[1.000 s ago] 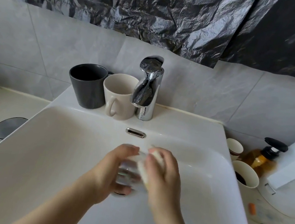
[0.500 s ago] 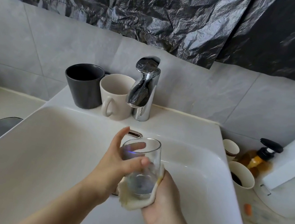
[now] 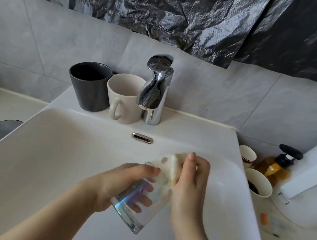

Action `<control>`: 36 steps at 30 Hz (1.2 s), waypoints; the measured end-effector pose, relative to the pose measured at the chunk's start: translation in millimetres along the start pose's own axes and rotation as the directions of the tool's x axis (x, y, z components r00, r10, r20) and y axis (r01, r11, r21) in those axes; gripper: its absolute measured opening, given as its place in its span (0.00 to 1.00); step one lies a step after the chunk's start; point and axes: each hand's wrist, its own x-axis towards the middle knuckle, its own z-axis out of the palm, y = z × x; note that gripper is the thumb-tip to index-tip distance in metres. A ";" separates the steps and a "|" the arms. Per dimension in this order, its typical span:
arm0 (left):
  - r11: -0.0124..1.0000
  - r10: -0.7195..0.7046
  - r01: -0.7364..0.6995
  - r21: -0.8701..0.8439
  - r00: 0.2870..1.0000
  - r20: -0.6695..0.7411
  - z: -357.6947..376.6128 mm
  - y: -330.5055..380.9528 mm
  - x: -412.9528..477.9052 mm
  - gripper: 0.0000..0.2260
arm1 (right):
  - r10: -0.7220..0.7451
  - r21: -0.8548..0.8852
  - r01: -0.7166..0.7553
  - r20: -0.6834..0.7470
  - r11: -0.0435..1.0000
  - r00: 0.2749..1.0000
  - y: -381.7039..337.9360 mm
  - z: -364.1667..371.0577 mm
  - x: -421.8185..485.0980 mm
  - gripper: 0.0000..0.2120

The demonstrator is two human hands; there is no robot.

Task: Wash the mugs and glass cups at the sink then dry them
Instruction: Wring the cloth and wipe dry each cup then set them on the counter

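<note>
Over the sink (image 3: pixel 46 155) — left hand (image 3: pixel 121 187) grips the glass cup (image 3: pixel 139 204), tilted, rim toward the right hand (image 3: pixel 189 184). Right hand pinches a pale sponge (image 3: pixel 174 164) against the rim. Dark mug (image 3: pixel 91 85) and cream mug (image 3: pixel 125 97) stand touching beside the tap (image 3: pixel 155 90).

I read this as a home bathroom: white basin (image 3: pixel 43 153), chrome tap (image 3: pixel 155 90), grey wall tiles (image 3: pixel 52 35), soap pump bottle (image 3: pixel 278 165)

The left hand (image 3: pixel 119 186) grips a clear glass cup (image 3: pixel 139 206), tilted with its mouth toward the right hand (image 3: pixel 191 184) (fingers show through the glass). The right hand presses a pale sponge (image 3: pixel 175 164) against the cup's rim, over the sink (image 3: pixel 51 164). Beyond the hands stand a faucet (image 3: pixel 155 90), a cream mug (image 3: pixel 125 97) and a dark mug (image 3: pixel 90 85). A soap bottle (image 3: pixel 276 164) sits well right of the right hand.
</note>
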 end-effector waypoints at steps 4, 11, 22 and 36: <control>0.997 0.065 -0.062 0.049 0.997 -0.046 -4.9 0.7 -1.5 0.23 | 0.002 -0.203 0.077 0.364 0.976 0.931 4.0 0.9 -0.1 0.24; 0.999 0.008 -0.012 0.035 0.992 0.124 -17.6 5.9 -4.9 0.18 | 0.200 -0.222 -0.041 0.767 0.974 0.610 -3.8 -19.0 0.8 0.17; 0.990 0.120 -0.136 -0.028 0.940 -0.320 -1.2 2.3 2.1 0.14 | 0.266 -0.018 -0.286 0.425 0.958 0.865 0.5 -6.1 1.8 0.05; 0.957 0.022 -0.146 -0.251 0.898 -0.439 -11.4 9.5 1.4 0.19 | 0.006 -0.092 0.048 0.515 0.995 0.857 6.1 -0.7 -5.3 0.12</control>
